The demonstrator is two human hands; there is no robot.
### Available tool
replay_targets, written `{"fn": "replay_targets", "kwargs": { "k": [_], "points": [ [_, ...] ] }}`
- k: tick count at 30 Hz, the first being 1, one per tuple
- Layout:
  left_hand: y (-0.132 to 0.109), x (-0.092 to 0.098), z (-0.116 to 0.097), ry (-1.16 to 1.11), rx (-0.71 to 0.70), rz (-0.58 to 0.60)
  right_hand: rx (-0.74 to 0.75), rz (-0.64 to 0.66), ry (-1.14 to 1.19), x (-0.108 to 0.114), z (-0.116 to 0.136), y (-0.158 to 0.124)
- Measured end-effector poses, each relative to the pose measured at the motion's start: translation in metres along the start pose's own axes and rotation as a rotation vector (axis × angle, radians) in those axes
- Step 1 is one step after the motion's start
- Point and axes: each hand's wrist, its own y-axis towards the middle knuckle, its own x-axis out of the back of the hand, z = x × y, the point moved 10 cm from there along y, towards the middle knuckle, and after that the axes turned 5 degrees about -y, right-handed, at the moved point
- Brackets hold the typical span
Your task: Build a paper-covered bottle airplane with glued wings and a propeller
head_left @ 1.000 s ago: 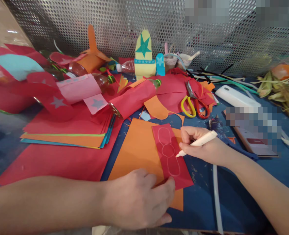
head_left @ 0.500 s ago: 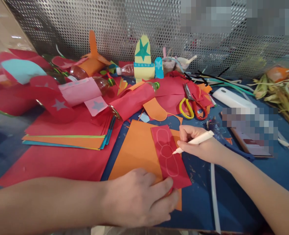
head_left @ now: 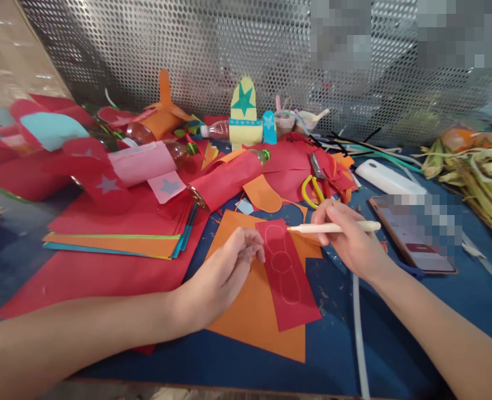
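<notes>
Right hand [head_left: 348,241]: fingers clamped around the white pen [head_left: 333,227] — held almost level, tip pointing left, just above the top right corner of the red strip [head_left: 289,289].
Left hand [head_left: 224,266]: fingers loosely curled and apart, gripping nothing; fingertips just beside the strip's left edge, over the orange sheet [head_left: 249,316].
Red strip: lies flat on the orange sheet, slightly tilted, with a pale outline of rounded shapes drawn along it.
Around: yellow-handled scissors [head_left: 314,169] beyond the right hand, a phone [head_left: 412,244] to its right, a stack of coloured paper [head_left: 116,241] to the left — all on the blue table [head_left: 396,344].
</notes>
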Motion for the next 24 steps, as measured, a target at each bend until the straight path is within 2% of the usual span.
{"fn": "replay_targets", "kwargs": {
  "k": [4,8,17,20,22,24],
  "points": [
    [-0.001,-0.005,0.008,-0.085,0.006,-0.018,-0.022,0.062,0.074,-0.009,-0.002,-0.004],
    [-0.002,-0.009,0.013,-0.189,-0.019,-0.013,-0.022,0.088,0.05,-0.014,-0.003,-0.007],
    [-0.001,-0.013,0.019,-0.174,0.046,0.033,-0.106,0.167,0.029,-0.02,-0.006,-0.013],
    [0.0,-0.012,0.019,-0.145,0.085,0.03,-0.179,0.342,-0.061,-0.039,-0.009,-0.018],
    [0.002,-0.013,0.014,-0.06,0.057,0.057,-0.233,0.477,-0.092,-0.053,-0.011,-0.025],
    [0.002,-0.014,0.005,0.033,-0.01,0.077,-0.255,0.538,-0.089,-0.06,-0.011,-0.029]
  ]
}}
